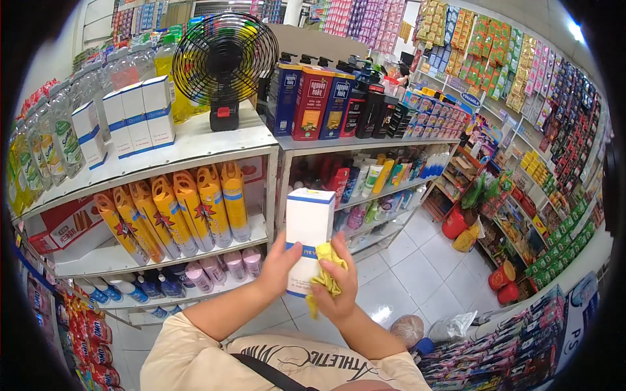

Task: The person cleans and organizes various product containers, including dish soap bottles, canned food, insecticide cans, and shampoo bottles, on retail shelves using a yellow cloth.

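Gripping white box [310, 218] | left hand [280, 264] + right hand [344, 283], latter clutching yellow cloth [327, 272] | band lettering [306, 251] partly covered

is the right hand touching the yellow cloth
Touching: the head view shows the right hand with its fingers wrapped around the yellow cloth.

Left counter [195, 140], front edge: four white boxes [135, 117] — three in a row, one beside them toward the left end. One fan [225, 58] near its right end. Beneath: seven yellow cans [189, 218], four pink bottles [212, 270]. Next counter [365, 145], left corner — one red box [312, 103], two blue boxes [336, 107]. Held: one white carton [310, 218], one yellow cloth [331, 268].
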Motion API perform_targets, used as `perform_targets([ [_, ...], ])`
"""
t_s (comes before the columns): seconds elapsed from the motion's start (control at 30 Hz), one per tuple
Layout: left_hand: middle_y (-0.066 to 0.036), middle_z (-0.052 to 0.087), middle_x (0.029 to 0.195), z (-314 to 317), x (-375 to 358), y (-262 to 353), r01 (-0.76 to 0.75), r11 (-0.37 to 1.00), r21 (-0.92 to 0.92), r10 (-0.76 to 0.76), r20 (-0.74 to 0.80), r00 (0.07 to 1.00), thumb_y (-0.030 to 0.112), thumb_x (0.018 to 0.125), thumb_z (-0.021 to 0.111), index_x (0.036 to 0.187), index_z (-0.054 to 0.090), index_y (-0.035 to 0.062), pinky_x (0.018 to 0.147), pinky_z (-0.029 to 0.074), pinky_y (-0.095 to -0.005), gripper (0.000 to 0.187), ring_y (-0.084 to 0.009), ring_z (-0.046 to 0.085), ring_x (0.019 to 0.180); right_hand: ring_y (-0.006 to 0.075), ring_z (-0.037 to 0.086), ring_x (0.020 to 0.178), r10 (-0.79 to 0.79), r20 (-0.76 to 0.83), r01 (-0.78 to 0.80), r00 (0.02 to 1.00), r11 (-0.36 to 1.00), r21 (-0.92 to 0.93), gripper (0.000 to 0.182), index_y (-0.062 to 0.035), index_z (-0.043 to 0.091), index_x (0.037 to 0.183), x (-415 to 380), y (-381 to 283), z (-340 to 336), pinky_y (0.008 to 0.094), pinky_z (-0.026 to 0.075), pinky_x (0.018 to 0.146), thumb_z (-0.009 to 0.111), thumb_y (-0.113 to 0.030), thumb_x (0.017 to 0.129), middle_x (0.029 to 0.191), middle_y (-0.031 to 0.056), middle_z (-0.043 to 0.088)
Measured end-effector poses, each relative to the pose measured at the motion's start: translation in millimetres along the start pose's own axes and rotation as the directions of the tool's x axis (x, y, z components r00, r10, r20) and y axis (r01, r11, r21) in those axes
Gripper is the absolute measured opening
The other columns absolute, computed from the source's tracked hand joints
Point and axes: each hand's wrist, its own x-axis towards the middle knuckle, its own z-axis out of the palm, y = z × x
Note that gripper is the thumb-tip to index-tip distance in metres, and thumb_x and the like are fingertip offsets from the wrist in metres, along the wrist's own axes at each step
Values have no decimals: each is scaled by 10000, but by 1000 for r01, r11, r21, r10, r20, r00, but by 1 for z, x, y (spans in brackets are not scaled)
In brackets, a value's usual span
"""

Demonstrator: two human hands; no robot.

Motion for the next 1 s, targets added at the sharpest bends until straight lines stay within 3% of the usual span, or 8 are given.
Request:
perform_targets([
  [0.07,-95,486,1185,3,-2,3,-88,994,63,88,4,996,174,867,538,1295,309,34,932,382,-331,506,-188,472,1089,443,327,1228,42,-75,-36,996,997,74,350,-52,486,1137,0,11,-1,484,255,1015,552,-209,831,1307,269,348],
  [0.2,-85,387,1247,-7,-12,-20,39,950,311,-106,203,973,142,845,565,1306,339,9,1001,269,-317,531,-175,361,1179,348,377,1214,148,-395,-58,907,971,233,333,-27,462,1147,20,23,-11,419,272,1018,513,-187,860,1322,235,347],
  [0.3,-78,366,1265,-9,-13,-20,31,935,353,-122,238,964,117,857,546,1318,328,3,1004,259,-311,523,-171,349,1185,266,390,1204,422,-403,-212,812,857,470,343,-4,448,1172,31,20,-17,374,285,1010,485,-179,879,1303,194,385],
  [0.4,-83,349,1300,-11,-10,-18,-53,971,233,32,91,995,132,896,479,1370,218,15,1012,244,-305,554,-173,339,1195,215,408,1174,587,-169,-455,792,752,477,404,37,405,1224,1,26,-2,334,302,992,477,-175,887,1267,164,424],
  [0.5,-97,368,1293,-6,4,-4,-310,935,170,327,-82,941,192,918,438,1386,127,7,1013,247,-299,591,-186,330,1212,189,421,1145,601,30,-502,799,638,583,454,62,357,1268,-22,26,13,319,307,983,472,-165,892,1239,139,445],
  [0.63,-140,367,1288,-32,1,-25,-249,902,351,213,140,967,370,811,603,1327,195,-36,1012,253,-315,774,-201,330,1213,194,433,1142,660,-25,-532,751,628,568,502,74,334,1280,-18,26,10,314,321,973,469,-231,905,1263,150,433],
  [0.87,-116,373,1287,-48,-6,-48,47,919,391,-138,207,969,201,749,627,1338,232,16,1028,221,-320,732,-201,328,1212,213,459,1129,528,-245,-316,814,754,576,590,61,346,1263,14,19,-3,325,361,957,405,-404,903,1279,153,424],
  [1.0,-107,376,1286,-20,0,-13,-112,988,105,104,83,991,300,785,584,1342,213,14,1007,274,-324,728,-198,365,1192,281,377,1227,454,-40,-355,890,745,565,659,104,283,1300,-8,11,21,361,282,1012,450,-383,889,1357,207,333],
])
